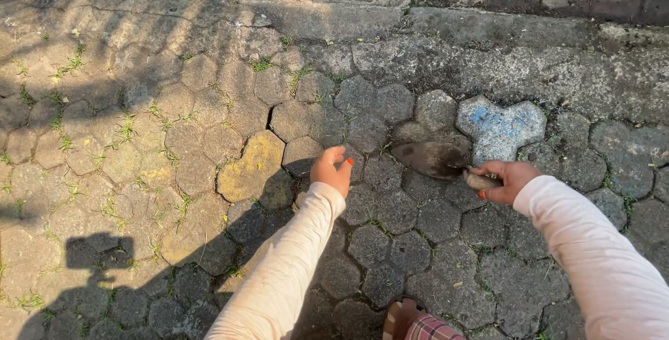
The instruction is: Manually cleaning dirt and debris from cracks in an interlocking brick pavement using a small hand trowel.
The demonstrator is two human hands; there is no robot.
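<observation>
We hold a small garden trowel (435, 160) by its handle in our right hand (505, 178), fingers wrapped tight around the grip. Its dark, pointed blade lies low over the hexagonal paving stones (390, 242), tip directed left toward a joint beside the pale stone with blue paint marks (500, 128). Our left hand (332, 170) rests on the paving just left of the blade, fingers curled loosely together, holding nothing; whether the fingertips pinch a weed cannot be determined. Grass tufts (125, 129) grow in the joints farther left, and a stone kerb (446, 30) runs along the top. Risk assessment: the blade tip sits near the left hand, so a slip of the blade off a stone edge could, in our judgement, drive it toward the fingers. A shallow blade angle may also skate over the joint. Both arms, in light long sleeves, extend forward and downward, the right wrist bent inward, the left forearm angled toward the centre.
</observation>
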